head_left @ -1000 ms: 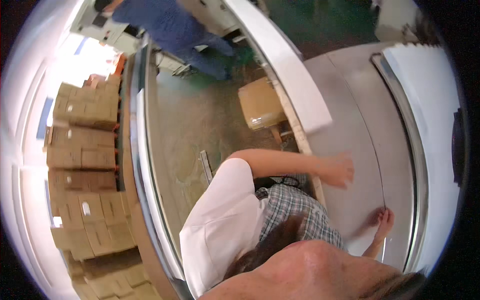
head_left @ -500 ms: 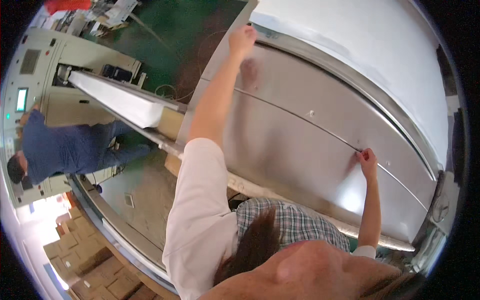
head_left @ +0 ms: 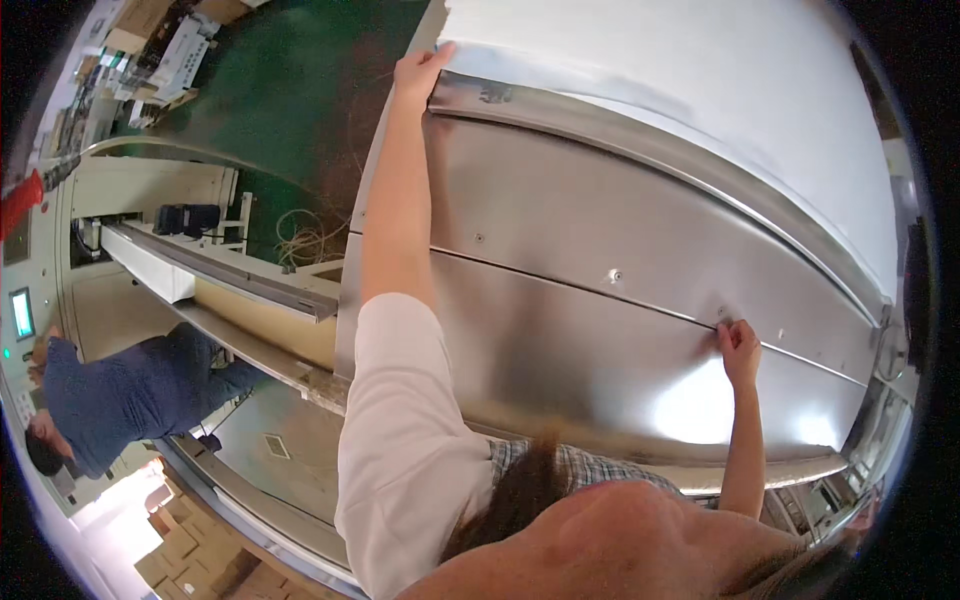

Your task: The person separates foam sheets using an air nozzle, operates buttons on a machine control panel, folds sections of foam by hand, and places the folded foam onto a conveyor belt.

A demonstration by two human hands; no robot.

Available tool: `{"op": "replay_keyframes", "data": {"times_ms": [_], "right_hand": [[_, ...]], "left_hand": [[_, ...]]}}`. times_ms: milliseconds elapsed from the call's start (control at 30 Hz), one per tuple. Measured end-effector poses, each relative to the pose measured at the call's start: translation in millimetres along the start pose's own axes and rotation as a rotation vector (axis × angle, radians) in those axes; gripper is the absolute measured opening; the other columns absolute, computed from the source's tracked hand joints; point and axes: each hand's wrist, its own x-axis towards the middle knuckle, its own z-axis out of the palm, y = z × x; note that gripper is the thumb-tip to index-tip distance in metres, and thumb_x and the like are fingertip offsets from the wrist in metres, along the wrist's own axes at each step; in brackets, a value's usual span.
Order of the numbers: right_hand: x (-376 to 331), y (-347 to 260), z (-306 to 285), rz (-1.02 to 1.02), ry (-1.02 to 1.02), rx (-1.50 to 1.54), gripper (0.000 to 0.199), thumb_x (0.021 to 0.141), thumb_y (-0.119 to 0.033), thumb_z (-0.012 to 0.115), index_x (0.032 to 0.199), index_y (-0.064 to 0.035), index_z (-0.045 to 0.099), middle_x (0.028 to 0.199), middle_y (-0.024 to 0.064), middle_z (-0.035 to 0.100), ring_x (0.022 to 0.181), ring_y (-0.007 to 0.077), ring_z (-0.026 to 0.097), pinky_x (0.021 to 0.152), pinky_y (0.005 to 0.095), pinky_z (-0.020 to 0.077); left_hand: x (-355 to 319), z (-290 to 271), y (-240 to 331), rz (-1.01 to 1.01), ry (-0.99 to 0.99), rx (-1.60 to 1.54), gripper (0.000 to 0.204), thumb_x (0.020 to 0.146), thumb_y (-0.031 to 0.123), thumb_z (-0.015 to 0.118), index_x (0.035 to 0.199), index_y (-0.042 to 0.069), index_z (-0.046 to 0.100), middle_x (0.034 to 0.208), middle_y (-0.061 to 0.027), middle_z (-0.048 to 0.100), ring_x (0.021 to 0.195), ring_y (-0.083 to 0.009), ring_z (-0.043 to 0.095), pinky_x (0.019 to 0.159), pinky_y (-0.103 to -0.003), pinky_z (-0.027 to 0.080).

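My left hand (head_left: 422, 75) reaches to the far left corner of a broad white sheet material (head_left: 660, 60), its thumb against the edge and its other fingers bent. What those fingers grip, if anything, is hidden. Below the white material slopes a shiny metal panel (head_left: 540, 200), crossed by a long thin seam and dotted with screws. At that seam, right of the middle, my right hand (head_left: 740, 352) has its fingers pinched together against the metal. Anything between them is too small to make out.
A metal rail channel (head_left: 245, 265) with a white block (head_left: 160, 268) runs left to a beige machine cabinet (head_left: 110, 310). A person in dark blue (head_left: 125, 385) stands at its lit screen. Cardboard boxes (head_left: 190, 545) are stacked at lower left; a cable coil (head_left: 305, 235) lies on the green floor.
The view has shifted, so the panel and rail sit differently. My left hand has changed from a raised pinch to thumb-on-edge at the white material's corner. My right hand stays near the seam.
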Motion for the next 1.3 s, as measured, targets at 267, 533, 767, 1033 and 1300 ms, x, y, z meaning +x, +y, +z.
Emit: {"op": "replay_keyframes", "data": {"times_ms": [267, 533, 767, 1033, 1300], "right_hand": [[0, 7, 3, 0.021, 0.009, -0.036, 0.033, 0.077, -0.027, 0.061, 0.062, -0.0038, 0.042, 0.053, 0.0074, 0.042, 0.048, 0.0188, 0.041, 0.047, 0.0311, 0.0353], [-2, -4, 3, 0.088, 0.015, 0.008, 0.034, 0.077, -0.028, 0.062, 0.062, -0.0038, 0.044, 0.053, 0.0075, 0.043, 0.048, 0.0197, 0.043, 0.047, 0.0319, 0.0356], [-2, 0, 6, 0.060, 0.016, -0.015, 0.030, 0.076, -0.024, 0.062, 0.062, -0.0033, 0.044, 0.054, 0.0076, 0.041, 0.047, 0.0195, 0.042, 0.046, 0.0317, 0.0344], [-1, -5, 5, 0.039, 0.032, 0.009, 0.033, 0.077, -0.023, 0.061, 0.061, -0.0021, 0.041, 0.056, 0.0084, 0.039, 0.048, 0.0193, 0.039, 0.045, 0.0317, 0.0330], [-1, -2, 2, 0.001, 0.059, -0.009, 0.030, 0.078, -0.022, 0.061, 0.062, -0.0029, 0.043, 0.053, 0.0063, 0.040, 0.047, 0.0172, 0.038, 0.045, 0.0305, 0.0322]], "left_hand": [[-34, -8, -7, 0.185, -0.101, -0.046, 0.023, 0.071, 0.019, 0.068, 0.069, -0.002, 0.060, 0.080, -0.0035, 0.062, 0.071, -0.0113, 0.054, 0.061, -0.024, 0.042], [27, 22, 14, 0.162, 0.152, -0.614, 0.022, 0.080, 0.016, 0.056, 0.095, 0.002, 0.062, 0.089, -0.0083, 0.063, 0.078, -0.0163, 0.058, 0.072, -0.025, 0.043], [48, 48, 23, 0.245, 0.360, -0.289, 0.026, 0.083, 0.023, 0.051, 0.082, 0.001, 0.066, 0.083, -0.0058, 0.064, 0.078, -0.0147, 0.058, 0.072, -0.025, 0.043], [58, 37, 4, 0.203, 0.102, -0.463, 0.023, 0.080, 0.023, 0.049, 0.077, 0.003, 0.059, 0.072, -0.0024, 0.058, 0.069, -0.0155, 0.054, 0.061, -0.029, 0.040], [42, 7, 28, -0.053, -0.213, -0.429, 0.028, 0.086, 0.032, 0.045, 0.081, 0.007, 0.057, 0.074, -0.0014, 0.056, 0.067, -0.0134, 0.050, 0.063, -0.028, 0.040]]}}
